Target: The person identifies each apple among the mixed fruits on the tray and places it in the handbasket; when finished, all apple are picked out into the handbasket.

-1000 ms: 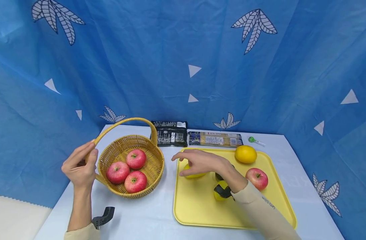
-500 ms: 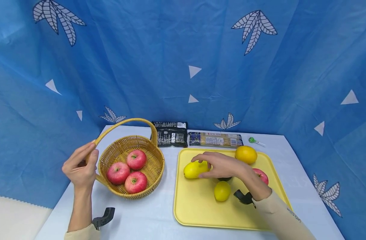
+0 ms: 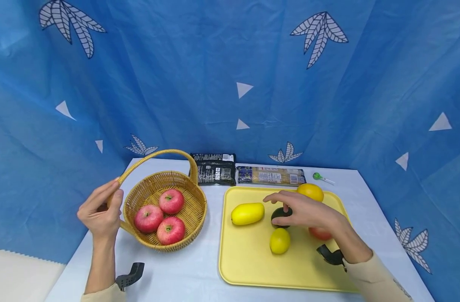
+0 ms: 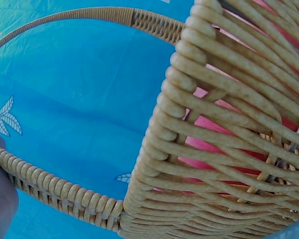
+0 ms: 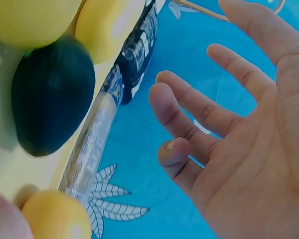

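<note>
Two hands are in view above a pale blue counter (image 3: 199, 272). The left hand (image 3: 100, 212) grips the arched handle of a wicker basket (image 3: 193, 209), fingers and thumb curled round the handle's near end at the basket's left side. The handle arcs over the basket from left front to right rear. Three red apples (image 3: 165, 216) lie together in the basket.

The right hand (image 3: 309, 212) hovers over a yellow tray (image 3: 248, 264) with fingers spread and nearly straight, palm down, holding nothing. Its fingertips (image 3: 286, 207) lie directly above a dark green avocado (image 3: 279, 214) near the tray's centre; contact cannot be confirmed. In the right wrist view the avocado (image 5: 50, 97) is separate from the palm (image 5: 254, 149), and its long axis runs roughly up and down in that picture.

An elongated yellow fruit (image 3: 247, 213) lies left of the avocado, long axis running left to right with the right end slightly raised. A lemon (image 3: 279, 240) sits just in front of the avocado. An orange (image 3: 310, 191) lies at the tray's rear edge. A red apple (image 3: 319, 233) is partly hidden under the right hand.

Behind the tray, a black packet (image 3: 216, 167) and a long clear packet (image 3: 270, 175) lie side by side, long axes left to right. A green lollipop (image 3: 320, 177) lies to their right.
</note>
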### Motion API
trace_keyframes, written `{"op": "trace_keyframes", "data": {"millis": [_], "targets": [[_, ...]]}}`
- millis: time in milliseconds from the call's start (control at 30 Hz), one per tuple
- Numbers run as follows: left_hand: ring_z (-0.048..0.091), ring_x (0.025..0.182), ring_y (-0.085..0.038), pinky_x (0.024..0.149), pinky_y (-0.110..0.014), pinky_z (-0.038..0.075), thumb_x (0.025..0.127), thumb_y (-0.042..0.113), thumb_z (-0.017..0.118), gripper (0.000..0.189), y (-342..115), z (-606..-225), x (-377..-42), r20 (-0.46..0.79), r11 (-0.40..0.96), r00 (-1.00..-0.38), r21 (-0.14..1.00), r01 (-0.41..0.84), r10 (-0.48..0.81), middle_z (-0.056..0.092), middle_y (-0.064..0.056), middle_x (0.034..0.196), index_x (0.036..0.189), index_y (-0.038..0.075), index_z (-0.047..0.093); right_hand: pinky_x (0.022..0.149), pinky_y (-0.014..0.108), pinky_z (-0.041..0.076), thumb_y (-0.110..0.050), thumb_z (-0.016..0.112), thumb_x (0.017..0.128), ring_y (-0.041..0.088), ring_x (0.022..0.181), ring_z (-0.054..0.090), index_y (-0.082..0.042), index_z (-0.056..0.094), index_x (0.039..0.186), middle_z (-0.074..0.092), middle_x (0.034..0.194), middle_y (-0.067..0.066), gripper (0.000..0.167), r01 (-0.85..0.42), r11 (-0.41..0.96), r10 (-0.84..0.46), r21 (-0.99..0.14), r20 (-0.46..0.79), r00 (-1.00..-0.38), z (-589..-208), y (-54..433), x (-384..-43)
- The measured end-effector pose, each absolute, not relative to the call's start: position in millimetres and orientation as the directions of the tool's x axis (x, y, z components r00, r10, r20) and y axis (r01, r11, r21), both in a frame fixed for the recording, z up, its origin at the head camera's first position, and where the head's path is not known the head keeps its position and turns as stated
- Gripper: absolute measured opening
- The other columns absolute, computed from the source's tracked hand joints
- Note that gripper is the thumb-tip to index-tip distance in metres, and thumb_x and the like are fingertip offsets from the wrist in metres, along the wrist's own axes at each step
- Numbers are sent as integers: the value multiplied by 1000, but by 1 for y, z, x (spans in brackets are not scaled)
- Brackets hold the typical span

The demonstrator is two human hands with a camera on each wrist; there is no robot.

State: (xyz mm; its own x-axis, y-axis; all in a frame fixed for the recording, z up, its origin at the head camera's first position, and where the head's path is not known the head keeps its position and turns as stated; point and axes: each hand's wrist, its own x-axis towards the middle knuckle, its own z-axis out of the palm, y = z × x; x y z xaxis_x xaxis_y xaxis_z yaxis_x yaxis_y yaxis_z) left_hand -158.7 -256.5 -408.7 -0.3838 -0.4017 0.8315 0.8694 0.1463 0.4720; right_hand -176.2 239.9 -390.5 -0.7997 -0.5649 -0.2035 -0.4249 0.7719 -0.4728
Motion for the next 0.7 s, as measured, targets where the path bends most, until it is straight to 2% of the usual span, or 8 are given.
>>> {"op": "trace_keyframes", "data": {"millis": [100,267,567,700], "targets": [[62,59,-6,51,-8,44,76,-19,66,19,-257,-408,-158,831,158,-381,474,866,-404,74,-25,102,93,-25,67,77,31,51,-58,68,88,13,93,59,-39,53,139,57,135,-11,56,-430,774,-560,-465,-187,-807,-390,248,-173],[61,58,-5,51,-8,44,76,-19,66,19,-257,-408,-156,832,169,-384,479,862,-401,74,-25,102,93,-25,67,79,32,52,-58,68,89,14,95,59,-31,55,140,58,135,-8,59,-431,766,-562,-477,-171,-810,-388,258,-166],[63,61,-6,51,-8,44,76,-19,66,19,-259,-411,-157,832,166,-389,481,861,-396,74,-24,103,94,-25,67,73,30,51,-58,70,87,18,95,56,-32,55,139,59,131,-7,60,-379,780,-512,-497,-160,-844,-387,282,-161],[63,61,-6,52,-8,44,76,-19,65,19,-260,-412,-158,831,168,-393,485,858,-394,74,-24,103,94,-25,67,77,32,53,-54,72,87,18,102,56,-29,54,140,58,133,-3,62,-356,784,-488,-509,-151,-859,-387,295,-162]]}}
